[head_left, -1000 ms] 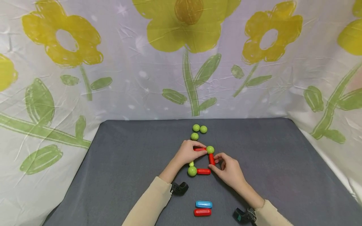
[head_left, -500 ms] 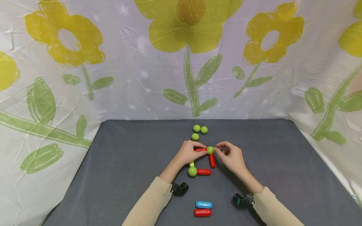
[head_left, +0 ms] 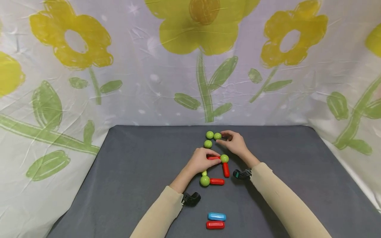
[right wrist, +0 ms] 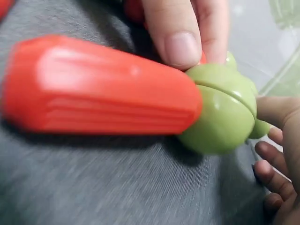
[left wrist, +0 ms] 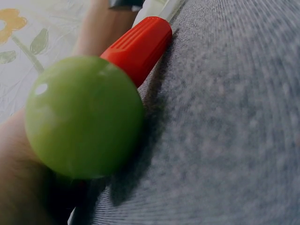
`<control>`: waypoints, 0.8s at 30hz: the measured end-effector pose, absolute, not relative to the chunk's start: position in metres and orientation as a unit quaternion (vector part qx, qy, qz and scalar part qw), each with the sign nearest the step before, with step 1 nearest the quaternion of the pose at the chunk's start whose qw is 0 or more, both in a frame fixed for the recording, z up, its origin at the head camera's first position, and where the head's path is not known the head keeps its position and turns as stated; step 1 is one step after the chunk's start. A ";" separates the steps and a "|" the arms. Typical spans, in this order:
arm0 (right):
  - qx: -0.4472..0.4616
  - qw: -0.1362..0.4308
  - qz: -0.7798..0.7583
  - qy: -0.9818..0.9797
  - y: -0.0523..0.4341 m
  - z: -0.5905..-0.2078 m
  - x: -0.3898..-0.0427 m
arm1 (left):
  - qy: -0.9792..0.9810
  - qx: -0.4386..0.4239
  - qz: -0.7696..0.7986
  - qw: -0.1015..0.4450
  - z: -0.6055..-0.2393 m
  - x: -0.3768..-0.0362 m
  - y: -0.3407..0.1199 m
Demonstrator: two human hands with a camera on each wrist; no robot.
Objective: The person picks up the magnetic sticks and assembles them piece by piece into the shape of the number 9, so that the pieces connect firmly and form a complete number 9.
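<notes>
We are partway through joining red sticks and green balls into a flat frame near the middle of the gray table (head_left: pixel 134 172). Our left hand (head_left: pixel 200 161) rests on the frame, its fingers curled over the top red stick (head_left: pixel 213 158), pinning it against the corner green ball (head_left: pixel 224 158); from that ball a second red stick (head_left: pixel 226 169) runs down toward us, its lower end free, and a third red stick (head_left: pixel 217 181) lies along the bottom, touching the large green ball (head_left: pixel 204 180) at the frame's lower left corner. Our right hand (head_left: pixel 233 142) is toward the far edge of the table, its fingertips narrowed to a pinch just beside the rightmost spare green ball (head_left: pixel 217 136) of a cluster of three; we cannot tell whether it actually grips the ball or only touches it. We judge the step in hand to be fetching a ball for the open lower right corner. The next move, as we read it, calls for a firm pinch on that ball, then carrying it to the gap between the two free stick ends while the left hand steadies the frame. A blue stick (head_left: pixel 216 217) and a spare red stick (head_left: pixel 215 225) lie side by side near the near edge. No brand, label or writing can be read on any piece.
</notes>
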State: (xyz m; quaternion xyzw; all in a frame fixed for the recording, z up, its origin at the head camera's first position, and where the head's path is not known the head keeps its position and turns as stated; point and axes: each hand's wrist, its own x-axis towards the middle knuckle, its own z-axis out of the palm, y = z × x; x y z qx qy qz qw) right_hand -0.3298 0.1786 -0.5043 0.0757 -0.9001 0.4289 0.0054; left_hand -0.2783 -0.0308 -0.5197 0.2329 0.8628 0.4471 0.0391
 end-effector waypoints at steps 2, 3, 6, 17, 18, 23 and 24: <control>0.079 0.011 0.424 -0.902 0.176 -0.505 -0.334 | 0.862 0.238 0.446 0.037 -0.519 -0.278 -0.030; 0.078 0.014 0.423 -0.903 0.175 -0.505 -0.336 | 0.862 0.240 0.445 0.035 -0.519 -0.278 -0.029; 0.073 0.018 0.419 -0.905 0.174 -0.506 -0.338 | 0.862 0.245 0.442 0.031 -0.519 -0.278 -0.028; 0.052 0.002 0.458 -0.887 0.191 -0.502 -0.306 | 0.861 0.235 0.450 0.038 -0.521 -0.276 -0.026; 0.050 0.003 0.470 -0.881 0.194 -0.502 -0.299 | 0.860 0.234 0.452 0.038 -0.521 -0.276 -0.027; 0.065 0.007 0.551 -0.832 0.210 -0.508 -0.255 | 0.859 0.225 0.457 0.040 -0.520 -0.277 -0.029; 0.078 0.010 0.564 -0.822 0.213 -0.509 -0.247 | 0.860 0.222 0.458 0.040 -0.520 -0.278 -0.029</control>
